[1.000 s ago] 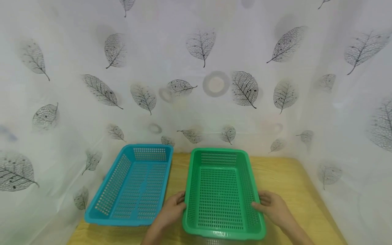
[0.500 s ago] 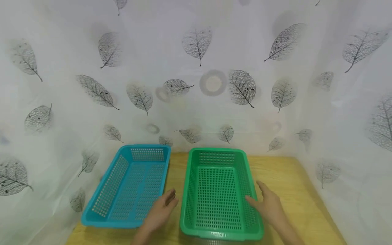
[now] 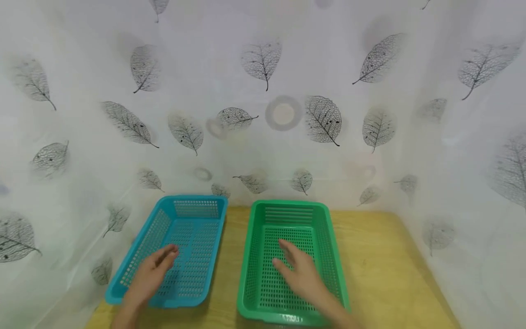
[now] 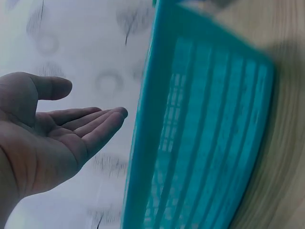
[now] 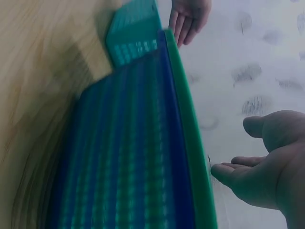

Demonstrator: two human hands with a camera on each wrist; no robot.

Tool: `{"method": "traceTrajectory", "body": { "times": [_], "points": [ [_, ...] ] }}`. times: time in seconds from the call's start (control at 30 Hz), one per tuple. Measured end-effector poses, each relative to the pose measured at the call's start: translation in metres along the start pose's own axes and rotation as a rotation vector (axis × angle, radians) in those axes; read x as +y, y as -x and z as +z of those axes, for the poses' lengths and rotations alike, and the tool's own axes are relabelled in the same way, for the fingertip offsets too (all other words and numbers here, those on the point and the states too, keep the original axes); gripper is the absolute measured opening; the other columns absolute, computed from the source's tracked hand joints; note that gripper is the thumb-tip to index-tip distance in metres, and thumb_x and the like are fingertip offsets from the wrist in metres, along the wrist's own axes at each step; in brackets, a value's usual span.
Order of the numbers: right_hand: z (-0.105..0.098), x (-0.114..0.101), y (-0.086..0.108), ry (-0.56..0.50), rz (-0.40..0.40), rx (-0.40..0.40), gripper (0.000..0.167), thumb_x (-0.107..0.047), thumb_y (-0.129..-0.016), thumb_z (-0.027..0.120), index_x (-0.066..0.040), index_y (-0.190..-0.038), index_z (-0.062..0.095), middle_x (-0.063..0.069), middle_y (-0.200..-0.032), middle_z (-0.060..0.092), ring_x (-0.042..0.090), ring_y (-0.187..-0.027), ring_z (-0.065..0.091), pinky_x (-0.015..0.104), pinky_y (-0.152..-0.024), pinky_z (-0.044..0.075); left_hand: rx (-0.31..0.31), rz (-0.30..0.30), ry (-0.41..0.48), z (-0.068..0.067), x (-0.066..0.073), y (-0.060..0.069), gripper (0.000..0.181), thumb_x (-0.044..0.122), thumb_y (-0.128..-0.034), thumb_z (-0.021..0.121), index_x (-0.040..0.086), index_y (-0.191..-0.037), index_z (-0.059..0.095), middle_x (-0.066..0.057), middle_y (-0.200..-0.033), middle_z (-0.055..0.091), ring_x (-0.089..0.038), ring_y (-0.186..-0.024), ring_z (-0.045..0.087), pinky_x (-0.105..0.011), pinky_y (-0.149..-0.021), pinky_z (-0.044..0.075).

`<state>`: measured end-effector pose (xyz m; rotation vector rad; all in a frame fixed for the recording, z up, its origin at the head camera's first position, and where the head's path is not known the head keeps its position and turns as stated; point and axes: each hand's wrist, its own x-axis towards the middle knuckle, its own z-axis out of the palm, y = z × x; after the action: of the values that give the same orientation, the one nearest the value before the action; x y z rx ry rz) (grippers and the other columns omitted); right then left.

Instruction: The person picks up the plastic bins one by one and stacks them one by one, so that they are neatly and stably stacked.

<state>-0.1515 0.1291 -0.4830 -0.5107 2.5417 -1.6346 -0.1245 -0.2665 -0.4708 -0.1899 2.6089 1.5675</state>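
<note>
Over the blue basket (image 3: 190, 298), my left hand (image 3: 149, 275) hovers with relaxed fingers and holds nothing. The left wrist view shows that palm (image 4: 52, 138) beside the rim of the blue basket (image 4: 143, 119), apart from it. My right hand (image 3: 302, 276) is above the green basket (image 3: 287, 318), its thumb and fingers spread and empty. In the right wrist view the right hand (image 5: 267, 167) stays clear of the green rim (image 5: 193, 143). Both baskets are perforated and have nothing in them.
The two baskets stand side by side on a yellow wood-grain table (image 3: 378, 265), a narrow gap between them. A pale curtain (image 3: 263, 151) printed with grey leaves hangs behind and along both sides.
Both hands have let go of the green basket and moved left, the left one to over the blue basket, the right one from the green basket's right edge to over its middle.
</note>
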Motion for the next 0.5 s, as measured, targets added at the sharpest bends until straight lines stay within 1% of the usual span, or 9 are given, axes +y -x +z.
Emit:
{"method": "traceTrajectory", "body": {
  "times": [0.07, 0.17, 0.23, 0.27, 0.3, 0.37, 0.4, 0.5],
  "points": [
    [0.014, -0.006, -0.008, -0.092, -0.019, -0.075, 0.063, -0.028, -0.108, 0.064, 0.002, -0.158, 0.042, 0.025, -0.159, 0.047, 0.041, -0.146, 0.048, 0.043, -0.114, 0.045, 0.021, -0.021, -0.068, -0.018, -0.008, -0.001, 0.069, 0.042, -0.115, 0.043, -0.008, -0.161, 0.032, -0.027, -0.163, 0.04, -0.047, -0.146, 0.044, -0.053, -0.117, 0.044],
    [0.036, -0.017, -0.017, -0.231, 0.004, -0.168, 0.066, -0.026, -0.109, 0.062, 0.005, -0.16, 0.034, 0.028, -0.161, 0.043, 0.041, -0.149, 0.044, 0.042, -0.117, 0.043, 0.077, -0.014, -0.165, -0.042, -0.018, -0.001, 0.07, 0.044, -0.1154, 0.039, -0.009, -0.161, 0.029, -0.029, -0.164, 0.038, -0.052, -0.147, 0.039, -0.064, -0.117, 0.038],
    [0.052, -0.025, -0.023, -0.286, 0.02, -0.205, 0.068, -0.027, -0.11, 0.06, 0.008, -0.161, 0.031, 0.03, -0.162, 0.04, 0.042, -0.15, 0.042, 0.044, -0.118, 0.042, 0.119, 0.002, -0.204, -0.057, -0.022, -0.004, 0.067, 0.039, -0.116, 0.039, -0.012, -0.16, 0.029, -0.033, -0.162, 0.037, -0.055, -0.147, 0.036, -0.068, -0.116, 0.036],
    [0.061, -0.028, -0.025, -0.308, 0.027, -0.22, 0.07, -0.027, -0.11, 0.059, 0.009, -0.161, 0.029, 0.031, -0.162, 0.038, 0.043, -0.15, 0.041, 0.046, -0.119, 0.041, 0.131, 0.008, -0.213, -0.064, -0.024, -0.005, 0.066, 0.035, -0.1162, 0.039, -0.013, -0.159, 0.029, -0.035, -0.161, 0.037, -0.057, -0.146, 0.037, -0.068, -0.116, 0.036],
    [0.069, -0.032, -0.026, -0.317, 0.039, -0.229, 0.071, -0.028, -0.11, 0.059, 0.01, -0.161, 0.028, 0.031, -0.163, 0.037, 0.043, -0.151, 0.04, 0.047, -0.12, 0.04, 0.132, 0.008, -0.215, -0.07, -0.026, -0.008, 0.064, 0.032, -0.1164, 0.039, -0.015, -0.159, 0.026, -0.037, -0.161, 0.034, -0.058, -0.146, 0.035, -0.069, -0.116, 0.036],
    [0.083, -0.038, -0.029, -0.331, 0.059, -0.247, 0.071, -0.026, -0.11, 0.059, 0.013, -0.16, 0.026, 0.034, -0.163, 0.034, 0.046, -0.151, 0.038, 0.051, -0.121, 0.037, 0.133, -0.013, -0.22, -0.081, -0.03, -0.013, 0.063, 0.027, -0.1161, 0.038, -0.015, -0.16, 0.021, -0.04, -0.162, 0.028, -0.06, -0.147, 0.031, -0.07, -0.116, 0.034],
    [0.09, -0.041, -0.031, -0.335, 0.072, -0.253, 0.071, -0.023, -0.109, 0.059, 0.014, -0.159, 0.026, 0.035, -0.163, 0.033, 0.047, -0.151, 0.038, 0.053, -0.121, 0.036, 0.126, -0.036, -0.216, -0.086, -0.033, -0.016, 0.064, 0.025, -0.1158, 0.037, -0.015, -0.161, 0.017, -0.041, -0.164, 0.022, -0.061, -0.148, 0.027, -0.072, -0.117, 0.031],
    [0.108, -0.047, -0.037, -0.37, 0.155, -0.26, 0.073, -0.02, -0.108, 0.06, 0.017, -0.159, 0.024, 0.038, -0.163, 0.03, 0.051, -0.151, 0.035, 0.059, -0.122, 0.033, 0.088, -0.134, -0.19, -0.098, -0.045, -0.022, 0.067, 0.026, -0.1154, 0.032, -0.013, -0.163, 0.004, -0.041, -0.167, 0.006, -0.062, -0.152, 0.011, -0.073, -0.121, 0.02]
  ]
}}
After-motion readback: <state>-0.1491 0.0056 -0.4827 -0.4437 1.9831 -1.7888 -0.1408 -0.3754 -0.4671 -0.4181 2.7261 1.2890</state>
